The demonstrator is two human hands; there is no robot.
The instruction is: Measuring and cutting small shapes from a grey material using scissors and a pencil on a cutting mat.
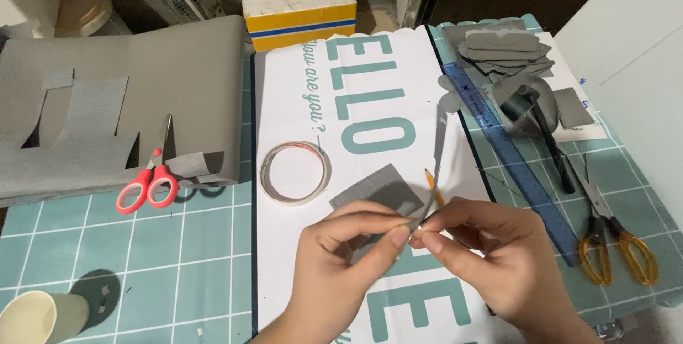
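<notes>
Left hand (341,244): its fingers pinch the low end of a thin grey strip (439,148).
Right hand (491,251): its fingers pinch the same end, touching the left fingers.
Strip: it stands up from the fingers, over the white sheet (299,102).
Under the hands: a grey square (377,191) and a pencil (432,184).
Nearby: tape roll (295,172), red scissors (151,180), blue ruler (509,152), yellow scissors (612,237).

Dim, flat overhead light — soft shadows, sharp centre, dark upper corners.
</notes>
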